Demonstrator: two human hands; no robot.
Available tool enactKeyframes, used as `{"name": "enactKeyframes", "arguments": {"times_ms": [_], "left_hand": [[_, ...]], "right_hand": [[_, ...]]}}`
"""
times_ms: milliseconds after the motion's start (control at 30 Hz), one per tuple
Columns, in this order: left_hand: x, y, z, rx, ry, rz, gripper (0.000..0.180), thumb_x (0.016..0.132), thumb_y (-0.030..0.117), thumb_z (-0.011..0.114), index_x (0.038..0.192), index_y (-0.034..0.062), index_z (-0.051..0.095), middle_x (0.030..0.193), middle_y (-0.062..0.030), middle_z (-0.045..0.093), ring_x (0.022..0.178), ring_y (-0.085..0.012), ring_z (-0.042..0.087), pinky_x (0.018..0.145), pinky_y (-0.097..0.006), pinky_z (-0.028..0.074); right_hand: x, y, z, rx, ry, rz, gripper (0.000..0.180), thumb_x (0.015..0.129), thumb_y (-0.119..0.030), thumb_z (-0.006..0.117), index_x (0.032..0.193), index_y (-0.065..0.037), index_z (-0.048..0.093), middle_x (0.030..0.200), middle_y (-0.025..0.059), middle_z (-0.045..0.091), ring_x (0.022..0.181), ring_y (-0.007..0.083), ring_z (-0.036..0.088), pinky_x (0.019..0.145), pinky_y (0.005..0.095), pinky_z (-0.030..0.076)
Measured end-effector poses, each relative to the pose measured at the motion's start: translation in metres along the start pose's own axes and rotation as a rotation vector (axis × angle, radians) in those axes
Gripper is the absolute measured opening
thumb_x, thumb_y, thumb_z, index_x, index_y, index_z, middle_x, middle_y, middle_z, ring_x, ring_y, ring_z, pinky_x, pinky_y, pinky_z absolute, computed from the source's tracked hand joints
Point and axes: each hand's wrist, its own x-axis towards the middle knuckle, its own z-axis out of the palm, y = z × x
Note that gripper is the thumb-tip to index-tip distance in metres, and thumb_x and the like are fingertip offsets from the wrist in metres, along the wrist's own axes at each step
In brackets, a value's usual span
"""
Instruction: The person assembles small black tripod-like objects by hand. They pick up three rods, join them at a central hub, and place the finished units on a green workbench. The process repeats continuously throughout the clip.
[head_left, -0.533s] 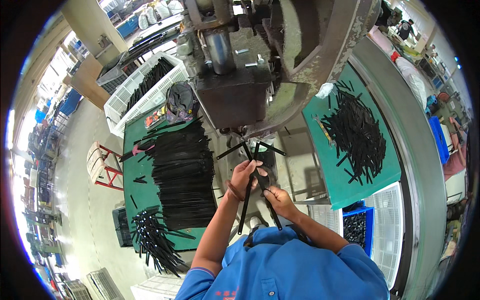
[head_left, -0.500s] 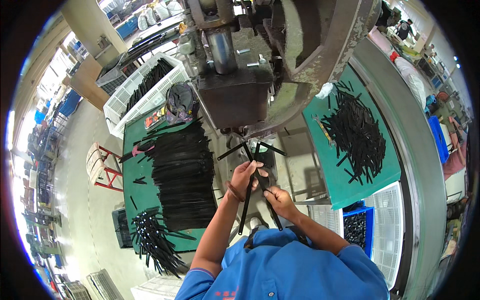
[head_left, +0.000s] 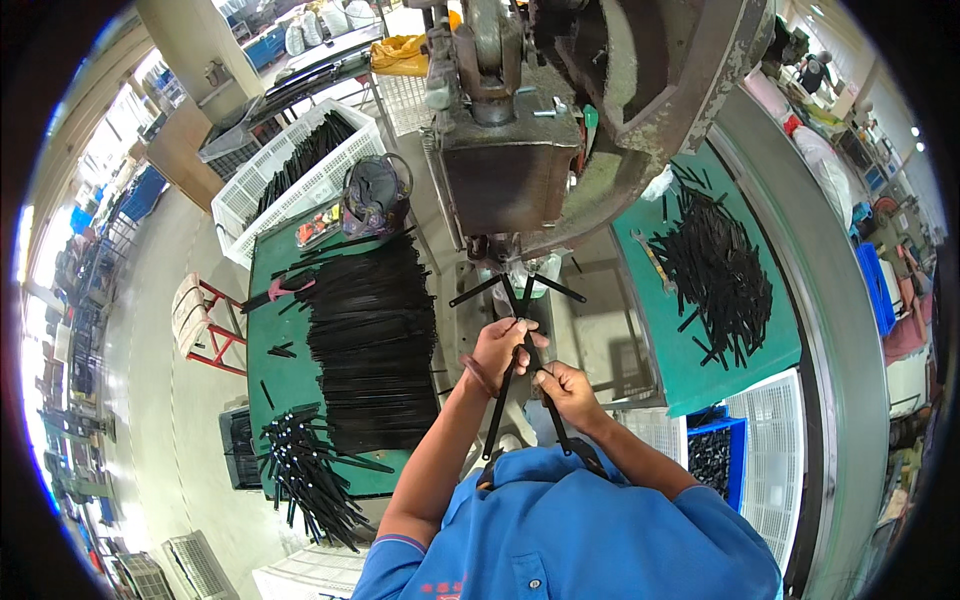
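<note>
In front of me, below the press block point(head_left: 505, 185), I hold a set of black flat bars point(head_left: 496, 420) crossed like scissors. Two short arms splay out at its far end, under the press. My left hand point(head_left: 502, 348) is closed around the bars close to their crossing, the thumb on top. My right hand point(head_left: 568, 394) pinches the right-hand bar lower down, between thumb and fingers. The two near ends of the bars hang apart toward my blue shirt. My left fingers partly hide the joint.
Rows of black bars point(head_left: 370, 345) cover the green table at left, with a bundle point(head_left: 310, 475) at its near corner. At right, a heap of short black bars point(head_left: 715, 270) and a wrench point(head_left: 652, 260) lie on another green table point(head_left: 640, 345). A blue bin point(head_left: 738, 465) stands below it.
The crossed bars and both hands appear slightly farther right in view. The press block also appears farther right and higher, with less of its shiny shaft showing. Both hands keep their hold.
</note>
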Motion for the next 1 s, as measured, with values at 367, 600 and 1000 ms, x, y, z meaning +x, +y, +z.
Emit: {"name": "enactKeyframes", "arguments": {"times_ms": [367,600,1000], "left_hand": [[-0.026,0.025,0.018,-0.001,0.103,0.127,0.023,0.096,0.019,0.046,0.103,-0.0002,0.055,0.081,-0.0094,0.066,0.043,-0.0073,0.048,0.038,-0.02,0.037],[-0.064,-0.051,-0.028,0.099,0.608,0.291,0.022,0.094,0.024,0.051,0.093,0.0049,0.063,0.069,0.0001,0.062,0.048,-0.0037,0.048,0.042,-0.019,0.035],[-0.234,-0.136,-0.069,-0.299,1.099,0.484,0.031,0.095,0.022,0.051,0.118,0.0022,0.056,0.104,-0.0031,0.062,0.094,-0.0094,0.055,0.085,-0.024,0.042]], "right_hand": [[-0.002,-0.023,0.004,0.035,-0.09,-0.062,0.014,0.095,-0.015,0.05,0.094,-0.003,0.057,0.067,-0.0049,0.048,0.061,0.0029,0.039,0.053,0.0213,0.036],[0.009,0.029,0.034,-0.245,-0.392,0.05,0.014,0.089,-0.014,0.056,0.089,0.0,0.056,0.069,0.0053,0.055,0.063,0.01,0.049,0.057,0.026,0.041],[-0.049,0.101,0.173,0.064,-1.072,0.102,0.013,0.093,-0.013,0.052,0.095,-0.001,0.052,0.076,0.0031,0.055,0.072,0.0102,0.053,0.068,0.0264,0.045]]}}
